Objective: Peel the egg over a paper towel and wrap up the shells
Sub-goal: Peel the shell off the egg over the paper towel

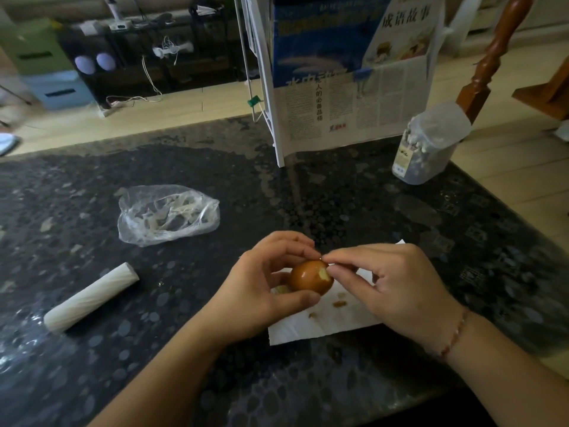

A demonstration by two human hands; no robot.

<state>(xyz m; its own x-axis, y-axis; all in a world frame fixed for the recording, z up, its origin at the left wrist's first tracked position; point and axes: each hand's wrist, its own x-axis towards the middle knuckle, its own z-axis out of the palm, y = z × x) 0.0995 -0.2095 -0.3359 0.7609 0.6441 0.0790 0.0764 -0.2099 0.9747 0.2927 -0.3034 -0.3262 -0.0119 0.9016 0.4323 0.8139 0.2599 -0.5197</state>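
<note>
While cupped in the left hand (pixel 261 282), low and right of centre in the frame, brown egg (pixel 309 280) held just above the paper towel (pixel 326 325), gripped by curled fingers and thumb. Right hand (pixel 397 288) pinching at the egg's upper right edge, thumb and forefinger closed on what looks like a flake of shell beside a pale bared patch. Probably light and smooth, the shell brittle and likely to break off in small bits; underneath, soft enough to gouge if pressed. Best held loosely round the middle, with picking started from the bared patch. Few shell crumbs (pixel 338 303) already on the towel, most of the shell not yet off. Left of centre on the dark table (pixel 92 380), a crumpled clear plastic bag (pixel 167 214); lower left, a pale roll (pixel 90 298). Upper right, a clear tub (pixel 429 143) and a propped newspaper (pixel 354 109). All well apart from the towel, nothing in the way.
</note>
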